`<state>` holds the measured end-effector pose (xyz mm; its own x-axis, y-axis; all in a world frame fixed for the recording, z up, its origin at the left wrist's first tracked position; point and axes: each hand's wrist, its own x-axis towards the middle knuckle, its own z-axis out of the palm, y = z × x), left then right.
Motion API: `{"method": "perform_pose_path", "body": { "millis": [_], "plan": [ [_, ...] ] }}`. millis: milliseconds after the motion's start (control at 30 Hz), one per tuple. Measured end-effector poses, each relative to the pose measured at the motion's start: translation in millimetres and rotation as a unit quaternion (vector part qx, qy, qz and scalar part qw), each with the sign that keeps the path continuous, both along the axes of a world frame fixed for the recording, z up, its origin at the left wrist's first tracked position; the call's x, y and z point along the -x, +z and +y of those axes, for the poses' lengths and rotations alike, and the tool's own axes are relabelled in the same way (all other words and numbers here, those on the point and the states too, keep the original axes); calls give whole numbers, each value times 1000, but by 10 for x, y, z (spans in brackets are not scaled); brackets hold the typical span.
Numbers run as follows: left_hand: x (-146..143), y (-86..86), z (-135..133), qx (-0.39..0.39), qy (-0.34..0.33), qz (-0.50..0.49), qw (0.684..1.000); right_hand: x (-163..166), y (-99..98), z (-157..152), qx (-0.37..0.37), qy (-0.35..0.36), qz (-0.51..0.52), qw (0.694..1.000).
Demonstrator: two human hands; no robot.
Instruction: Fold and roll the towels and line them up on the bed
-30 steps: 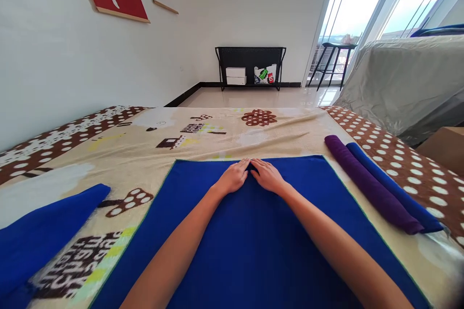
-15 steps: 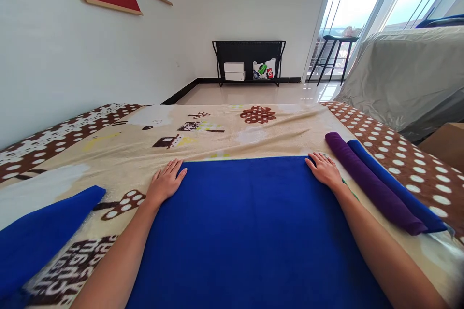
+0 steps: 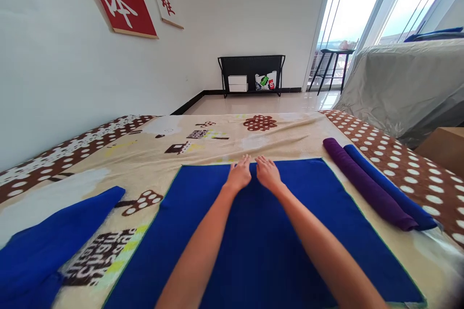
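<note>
A blue towel (image 3: 203, 203) with a green-stitched edge lies spread flat on the patterned blanket (image 3: 203, 154). Near the middle of its far edge, my left hand (image 3: 239, 174) rests on the cloth, fingers stretched forward. Just to its right, with a narrow gap between them, my right hand (image 3: 267, 173) lies on the same towel, its fingers also extended. Neither hand grips anything. Both forearms cross the towel and cover part of its centre.
To the right lie a rolled purple towel (image 3: 366, 181) and a rolled blue towel (image 3: 389, 186), side by side. At the left is a crumpled blue cloth (image 3: 65, 236). Beyond the blanket stand a black rack (image 3: 252, 67), a stool (image 3: 335, 51) and a covered piece of furniture (image 3: 409, 82).
My hands have moved inward from the towel's two far corners to the middle of its far edge. The view has tilted up slightly.
</note>
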<state>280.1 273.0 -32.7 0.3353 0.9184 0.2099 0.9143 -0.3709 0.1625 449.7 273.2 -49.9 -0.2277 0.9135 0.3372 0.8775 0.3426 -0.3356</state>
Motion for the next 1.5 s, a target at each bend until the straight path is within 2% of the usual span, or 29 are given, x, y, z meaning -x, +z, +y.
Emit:
{"method": "perform_pose_path", "body": {
  "millis": [67,133,267,367,567,667,767,867,967,1100,1200,1267,1367,1433,1500],
  "plan": [
    [-241,-138,-7,7,6,-6,1000,221,-79,16,12,6,8,1000],
    [-312,-244,-59,8,13,-9,1000,262,-154,4,16,16,12,1000],
    [-107,-286,-144,15,17,-3,1000,-26,-221,-21,19,36,5,999],
    [308,-217,-150,21,44,7,999,-516,-215,-9,26,24,-8,999],
    [1537,-110,-211,28,171,22,985,-1802,-241,-71,33,-91,-25,995],
    [1846,-81,-272,16,227,26,973,-2087,-256,-122,21,-145,-28,989],
    [1821,12,-337,-28,267,29,963,-2057,-168,-168,-7,-160,-33,987],
    [1544,170,-456,-79,253,32,964,-1779,17,-287,-46,-146,-36,988],
    [1026,250,-717,-90,150,39,984,-1230,143,-595,-77,-81,-42,993],
    [228,94,-1282,-53,-41,55,996,-402,89,-1311,-80,98,-65,990],
    [1,-24,-1667,5,-139,52,989,-212,34,-1783,-31,213,-60,975],
    [120,-30,-1847,32,-152,50,987,-366,35,-1941,22,237,-58,970],
    [602,-8,-2077,41,-98,55,993,-878,11,-2037,62,189,-66,978],
    [1022,-47,-2277,35,-3,57,998,-1310,-80,-2130,55,128,-69,988],
    [1436,-146,-2530,16,124,57,991,-1746,-229,-2301,34,52,-73,995]
  ]
}}
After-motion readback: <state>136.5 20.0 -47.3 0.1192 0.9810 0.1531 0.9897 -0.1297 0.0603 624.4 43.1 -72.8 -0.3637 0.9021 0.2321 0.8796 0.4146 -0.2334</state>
